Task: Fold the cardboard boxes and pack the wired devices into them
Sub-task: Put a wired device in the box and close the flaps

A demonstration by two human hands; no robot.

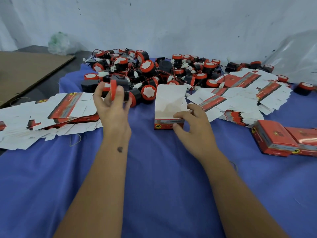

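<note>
Gripping a red-rimmed device (112, 90) in your left hand (111, 107), your right hand (192, 122) pinches the upright open box (169, 107) on the blue worktop (154, 169).

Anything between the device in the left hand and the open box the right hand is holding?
Nothing visible. The device in the left hand has only bare blue cloth between it and the box, whose lid stands open.
</note>
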